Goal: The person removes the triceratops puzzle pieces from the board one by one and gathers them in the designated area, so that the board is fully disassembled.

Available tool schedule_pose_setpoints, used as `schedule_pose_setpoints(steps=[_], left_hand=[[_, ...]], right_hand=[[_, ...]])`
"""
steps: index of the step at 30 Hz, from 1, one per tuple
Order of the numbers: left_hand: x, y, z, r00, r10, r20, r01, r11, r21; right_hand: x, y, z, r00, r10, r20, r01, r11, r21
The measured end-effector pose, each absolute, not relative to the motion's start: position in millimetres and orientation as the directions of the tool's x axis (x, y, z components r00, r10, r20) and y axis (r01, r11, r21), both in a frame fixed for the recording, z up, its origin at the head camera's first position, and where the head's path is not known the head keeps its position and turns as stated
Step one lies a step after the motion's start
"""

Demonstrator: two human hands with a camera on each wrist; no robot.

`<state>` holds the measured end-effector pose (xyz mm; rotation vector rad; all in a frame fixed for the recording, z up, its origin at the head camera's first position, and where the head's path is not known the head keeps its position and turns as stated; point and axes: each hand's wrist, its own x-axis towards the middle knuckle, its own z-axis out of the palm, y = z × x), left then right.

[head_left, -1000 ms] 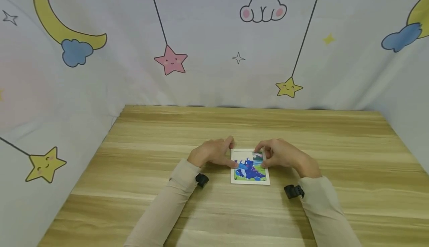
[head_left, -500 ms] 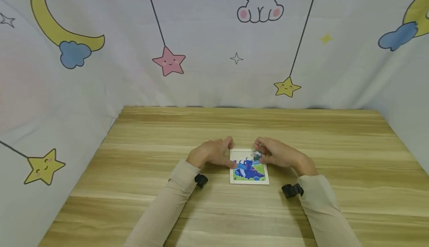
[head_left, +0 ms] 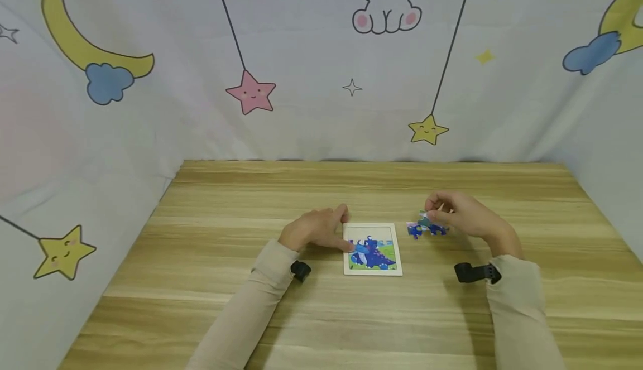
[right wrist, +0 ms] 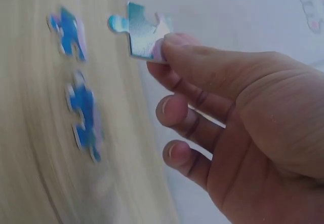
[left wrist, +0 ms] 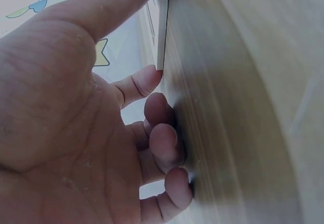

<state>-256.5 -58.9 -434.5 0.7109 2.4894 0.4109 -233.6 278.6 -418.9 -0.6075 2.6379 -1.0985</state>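
Note:
A white-framed jigsaw board (head_left: 372, 272) with a blue dinosaur picture lies mid-table; its top strip shows bare backing. My left hand (head_left: 316, 227) rests at its left side, straight thumb on the picture's edge. In the left wrist view the index fingertip (left wrist: 149, 79) touches the board's corner and the other fingertips rest on the table. My right hand (head_left: 467, 214), right of the board, pinches a teal and white puzzle piece (right wrist: 144, 34) between thumb and index finger, raised over the table. Beneath it lie two loose blue puzzle pieces, one left (right wrist: 71, 34) and one right (right wrist: 85, 115).
The wood-grain table (head_left: 301, 320) extends around the board on every side. A pale printed cloth (head_left: 311, 124) with stars and moons hangs along its back edge and down both sides. Each wrist wears a black camera strap.
My right hand has lifted the teal piece from the board's upper right corner and carried it right, over the loose pieces. The left hand stays at the board.

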Motion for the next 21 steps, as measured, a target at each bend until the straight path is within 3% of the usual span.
schedule_pose_setpoints(steps=[9, 15, 21], left_hand=[[-257, -62, -433, -0.735, 0.561, -0.381, 0.403, 0.813, 0.421], [-258, -63, -435, -0.728, 0.575, -0.373, 0.41, 0.801, 0.436], [-259, -61, -437, -0.725, 0.577, -0.376, 0.416, 0.802, 0.428]], right_hand=[[-229, 328, -429, -0.928, -0.368, -0.06, -0.227, 0.685, -0.692], [-230, 337, -441, -0.932, -0.361, -0.016, -0.265, 0.713, -0.65], [-231, 339, -446, -0.942, -0.33, -0.061, -0.225, 0.758, -0.612]])
